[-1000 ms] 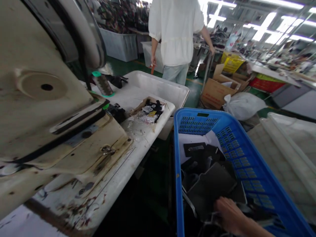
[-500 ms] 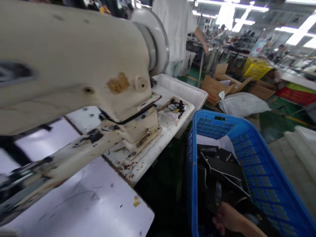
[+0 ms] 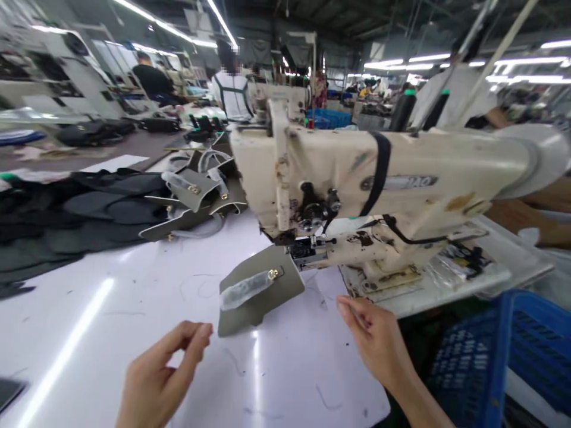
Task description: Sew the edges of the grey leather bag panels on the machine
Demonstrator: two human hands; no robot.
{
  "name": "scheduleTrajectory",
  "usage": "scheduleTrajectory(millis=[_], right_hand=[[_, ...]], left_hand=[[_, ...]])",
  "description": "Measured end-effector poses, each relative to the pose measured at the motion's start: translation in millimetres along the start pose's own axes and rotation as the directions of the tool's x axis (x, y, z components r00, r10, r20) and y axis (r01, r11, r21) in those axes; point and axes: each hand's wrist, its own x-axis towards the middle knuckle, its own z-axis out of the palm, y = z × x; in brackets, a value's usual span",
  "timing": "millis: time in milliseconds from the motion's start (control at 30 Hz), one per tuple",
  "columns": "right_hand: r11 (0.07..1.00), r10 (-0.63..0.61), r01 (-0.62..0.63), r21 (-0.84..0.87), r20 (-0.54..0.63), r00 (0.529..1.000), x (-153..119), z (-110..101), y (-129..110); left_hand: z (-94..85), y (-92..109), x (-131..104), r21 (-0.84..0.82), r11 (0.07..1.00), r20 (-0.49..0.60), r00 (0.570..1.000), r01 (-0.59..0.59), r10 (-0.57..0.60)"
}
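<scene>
An olive-grey panel [image 3: 272, 309] lies on the white tabletop. A plastic-wrapped handle [image 3: 247, 291] with a gold-coloured fitting is on its face. The panel's upper right edge is at the needle area of a cream sewing machine [image 3: 414, 160]; whether it is under the presser foot I cannot tell. My left hand [image 3: 156, 377] hovers just left of the panel's lower corner, thumb and finger tips together, nothing visible between them. To the panel's right, apart from it, my right hand [image 3: 375, 333] is closed in a pinch, with nothing visible in it.
Similar panels with wrapped handles [image 3: 191, 190] are piled behind, left of the machine head. Dark fabric pieces [image 3: 89, 220] cover the table's far left. A blue basket [image 3: 504, 356] stands low at the right, beyond the table edge. Other people are in the background.
The view has swung left from the basket to the machine's needle side. My right hand, earlier in the basket among dark panels, is now over the tabletop. My left hand has come into view.
</scene>
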Motion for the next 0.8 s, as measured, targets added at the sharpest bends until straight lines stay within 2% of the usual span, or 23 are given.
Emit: scheduleTrajectory(millis=[67, 100, 133, 200, 233, 267, 300, 367, 400, 433, 500, 567, 600, 700, 800], right_hand=[[0.997, -0.073, 0.073, -0.004, -0.011, 0.997, 27, 37, -23], [0.996, -0.084, 0.084, -0.006, -0.005, 0.996, 37, 52, -31], [0.997, -0.081, 0.081, -0.015, 0.005, 0.997, 46, 63, -39], [0.997, -0.062, 0.061, -0.056, -0.023, 0.998, 59, 78, -48], [0.997, -0.051, 0.048, -0.065, -0.047, 0.998, 65, 82, -51], [0.998, -0.039, 0.035, -0.050, -0.069, 0.997, 69, 86, -52], [1.000, -0.015, 0.016, 0.006, -0.076, 0.997, 72, 88, -52], [0.967, 0.081, -0.070, 0.245, -0.034, 0.996, 77, 92, -50], [0.910, 0.145, -0.136, 0.391, 0.006, 0.989, 77, 94, -49], [0.830, 0.209, -0.205, 0.519, 0.051, 0.977, 77, 96, -48], [0.661, 0.311, -0.317, 0.680, 0.136, 0.941, 75, 99, -46], [0.571, 0.359, -0.377, 0.730, 0.191, 0.914, 72, 100, -43], [0.543, 0.376, -0.397, 0.740, 0.208, 0.903, 70, 99, -41], [0.481, 0.406, -0.426, 0.766, 0.236, 0.883, 67, 92, -33], [0.473, 0.365, -0.451, 0.757, 0.297, 0.882, 68, 86, -25]], left_hand=[[23.2, 16, -27, -0.182, 0.982, 0.190, 0.979, -0.041, 0.076], [37.0, 25, -38, -0.267, 0.964, 0.261, 0.963, 0.004, 0.068], [51.8, 33, -46, -0.348, 0.934, 0.347, 0.936, 0.074, 0.055], [82.7, 46, -53, -0.465, 0.841, 0.579, 0.814, 0.275, 0.054], [97.5, 51, -50, -0.536, 0.768, 0.622, 0.779, 0.350, 0.079], [111.0, 55, -45, -0.614, 0.678, 0.633, 0.765, 0.403, 0.118], [122.5, 58, -37, -0.693, 0.577, 0.616, 0.771, 0.431, 0.163], [137.4, 62, -19, -0.815, 0.400, 0.526, 0.826, 0.420, 0.203], [140.7, 64, -10, -0.848, 0.367, 0.472, 0.860, 0.382, 0.195], [141.5, 64, -2, -0.862, 0.386, 0.417, 0.892, 0.328, 0.173], [138.3, 63, 7, -0.803, 0.551, 0.337, 0.935, 0.225, 0.109], [133.4, 58, 10, -0.650, 0.731, 0.324, 0.946, 0.207, 0.020], [131.8, 56, 9, -0.580, 0.783, 0.335, 0.942, 0.225, -0.022], [133.3, 49, 6, -0.485, 0.838, 0.362, 0.929, 0.252, -0.070], [141.1, 44, 7, -0.466, 0.852, 0.360, 0.931, 0.239, -0.064]])
